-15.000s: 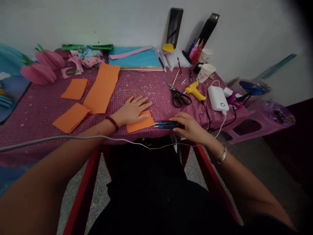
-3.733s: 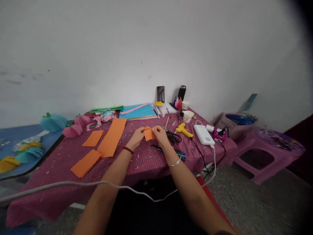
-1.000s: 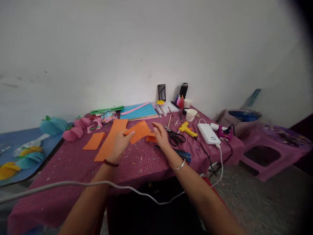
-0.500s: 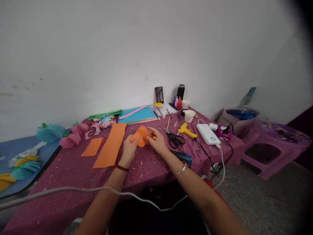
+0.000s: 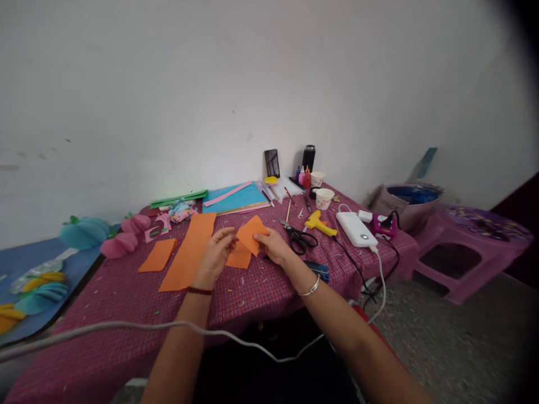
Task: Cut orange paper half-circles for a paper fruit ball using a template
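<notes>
My right hand (image 5: 273, 246) pinches a small piece of orange paper (image 5: 251, 231) by its right edge, raised above the table. Below it, a second orange paper piece (image 5: 239, 257) rests on the checked tablecloth, partly covered. Just left of the paper, my left hand (image 5: 217, 251) is off it, with bent fingers apart and nothing visible between them. A long orange paper strip (image 5: 189, 252) lies beside my left wrist, and a smaller folded-looking orange piece (image 5: 159, 255) sits farther left. Black-handled scissors (image 5: 300, 238) lie to the right of my right hand.
A yellow glue gun (image 5: 320, 223), a white power bank (image 5: 356, 229) and paper cups (image 5: 324, 199) stand or lie at right. A blue utility knife (image 5: 318, 269) is near my right forearm. Pink paper pumpkins (image 5: 120, 245) sit at left. A white cable (image 5: 138, 324) crosses in front.
My left hand has let go of the orange paper and drawn back to the left. The paper, bunched between both hands before, now shows flatter in my right hand, with another piece visible below.
</notes>
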`<state>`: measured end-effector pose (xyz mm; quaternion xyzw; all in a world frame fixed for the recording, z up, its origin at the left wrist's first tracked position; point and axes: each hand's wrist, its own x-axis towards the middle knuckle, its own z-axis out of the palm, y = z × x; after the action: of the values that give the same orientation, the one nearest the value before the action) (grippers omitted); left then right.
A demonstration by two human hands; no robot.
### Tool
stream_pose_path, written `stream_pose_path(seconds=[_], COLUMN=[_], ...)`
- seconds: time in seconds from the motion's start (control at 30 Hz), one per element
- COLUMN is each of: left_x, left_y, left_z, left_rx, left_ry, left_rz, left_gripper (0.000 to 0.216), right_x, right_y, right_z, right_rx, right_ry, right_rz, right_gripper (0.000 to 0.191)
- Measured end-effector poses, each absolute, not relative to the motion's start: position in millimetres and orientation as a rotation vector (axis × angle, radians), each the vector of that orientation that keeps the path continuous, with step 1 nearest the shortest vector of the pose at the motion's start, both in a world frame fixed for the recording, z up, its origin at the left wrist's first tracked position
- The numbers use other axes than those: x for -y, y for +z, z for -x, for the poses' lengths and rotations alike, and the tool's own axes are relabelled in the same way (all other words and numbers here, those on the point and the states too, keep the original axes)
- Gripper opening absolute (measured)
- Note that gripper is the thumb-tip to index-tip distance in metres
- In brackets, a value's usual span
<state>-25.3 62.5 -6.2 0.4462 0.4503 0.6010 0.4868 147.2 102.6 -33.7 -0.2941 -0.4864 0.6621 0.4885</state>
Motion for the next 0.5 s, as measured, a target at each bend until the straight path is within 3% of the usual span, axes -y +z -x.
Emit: stream_pose_path(seconds=[0.1, 0.3, 0.5], left_x=[-57.9, -60.9, -66.6], left_y=[-5.1, -12.0, -18.8], left_z=[18.0, 12.1, 17.7], left_rx=[-1.035, -1.049, -1.090], left_ry=[1.320, 1.309, 1.410], left_rz=[-1.147, -1.170, -1.138], left_gripper=[0.040, 0.026, 0.029], right_x=[-98.4, -94.2, -96.0], right_y=[-31.2, -27.6, -29.4], right_z=[-147.4, -144.6, -144.2], right_rx=[1.231, 1.361, 1.313], right_ry=[1.641, 1.662, 1.643], right_rz=[0.704, 0.686, 0.677], right_gripper=[0.036, 0.027, 0.041])
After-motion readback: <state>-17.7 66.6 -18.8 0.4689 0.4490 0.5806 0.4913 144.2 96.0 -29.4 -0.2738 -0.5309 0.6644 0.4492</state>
